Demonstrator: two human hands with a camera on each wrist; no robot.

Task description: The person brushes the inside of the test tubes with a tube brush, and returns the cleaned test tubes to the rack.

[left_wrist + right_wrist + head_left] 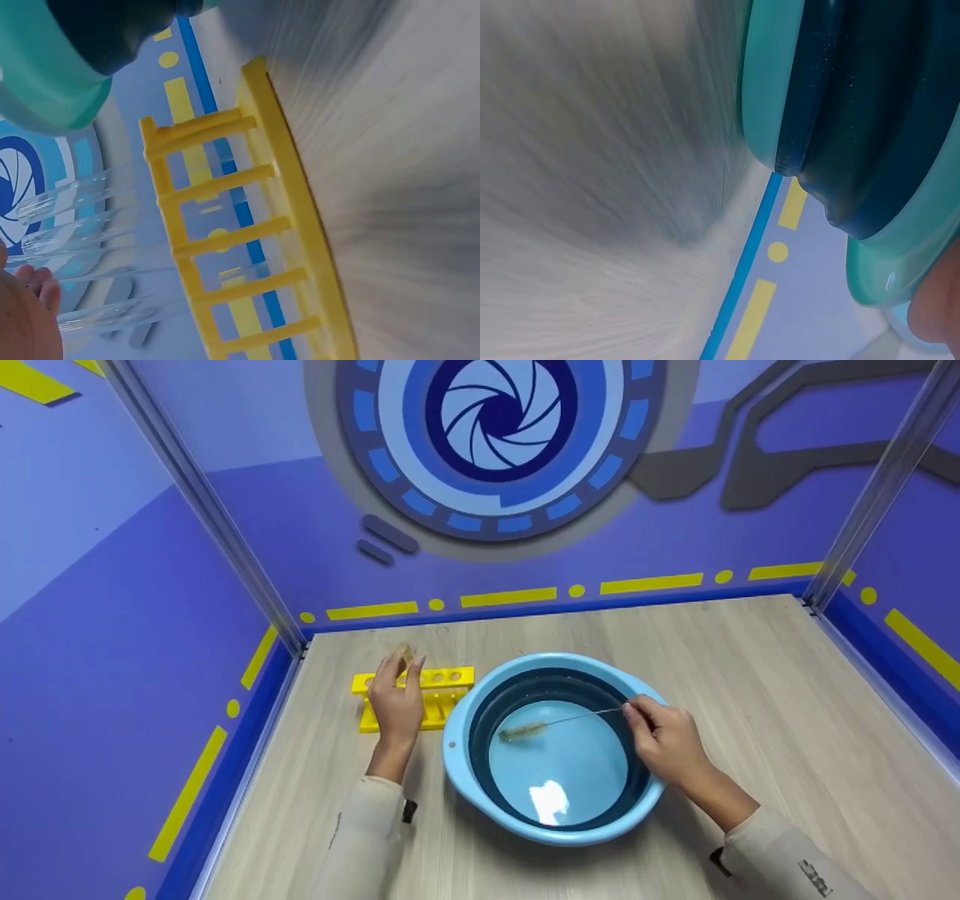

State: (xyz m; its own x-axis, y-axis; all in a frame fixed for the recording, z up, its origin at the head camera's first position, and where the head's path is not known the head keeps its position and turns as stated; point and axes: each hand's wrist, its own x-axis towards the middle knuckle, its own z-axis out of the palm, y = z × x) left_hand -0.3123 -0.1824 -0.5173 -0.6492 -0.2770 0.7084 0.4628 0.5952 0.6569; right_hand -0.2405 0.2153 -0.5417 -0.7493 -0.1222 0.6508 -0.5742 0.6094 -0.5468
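My left hand (397, 705) is above the yellow test tube rack (450, 677), pinching a clear test tube (406, 651) near its top between thumb and fingers. Several clear test tubes (67, 199) stand in the rack, as the left wrist view shows. My right hand (670, 739) pinches the thin wire handle of a test tube brush (525, 730) over the right rim of a blue basin (459, 769). The brush's bristled head lies inside the basin, towards its left side. In the right wrist view only part of a finger (934, 300) shows.
The basin stands on a wood-grain table (750, 675), just right of the rack. Blue and purple printed panels (247, 525) close off the back and both sides.
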